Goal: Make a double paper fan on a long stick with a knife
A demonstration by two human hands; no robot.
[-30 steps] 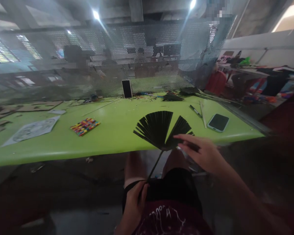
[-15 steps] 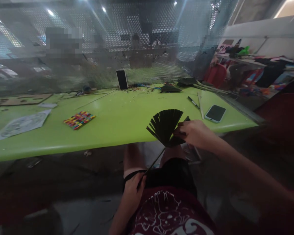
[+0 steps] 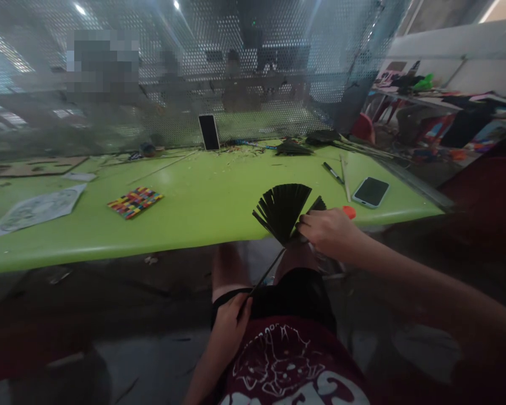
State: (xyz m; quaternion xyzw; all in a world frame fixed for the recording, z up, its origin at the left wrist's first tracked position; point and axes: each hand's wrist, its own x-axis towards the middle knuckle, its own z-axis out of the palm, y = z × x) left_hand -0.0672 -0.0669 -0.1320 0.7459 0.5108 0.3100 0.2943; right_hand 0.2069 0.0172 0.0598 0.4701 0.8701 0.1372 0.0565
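Note:
A dark green fan-shaped palm leaf (image 3: 283,208), with straight-cut tips and narrow split segments, stands out over the table's front edge. Its thin stem (image 3: 268,270) runs down to my lap, where my left hand (image 3: 231,318) is closed around the lower end. At the leaf's right side, my right hand (image 3: 326,230) has its fingers closed on a group of segments, parted by a gap from the rest of the fan. Just behind the right wrist shows a small orange piece (image 3: 349,212); what it belongs to is hidden.
On the green table (image 3: 194,219) lie a phone (image 3: 371,192), a black pen (image 3: 333,172), a pale stick (image 3: 346,177), a multicoloured woven mat (image 3: 135,202) and a drawing sheet (image 3: 37,209). Another phone (image 3: 209,133) leans against the perforated screen (image 3: 261,84), near leaf scraps (image 3: 293,147).
My right hand has shifted slightly left, and the gap in the leaf looks wider. The orange piece has come into sight behind the wrist. My left hand keeps its hold on the stem.

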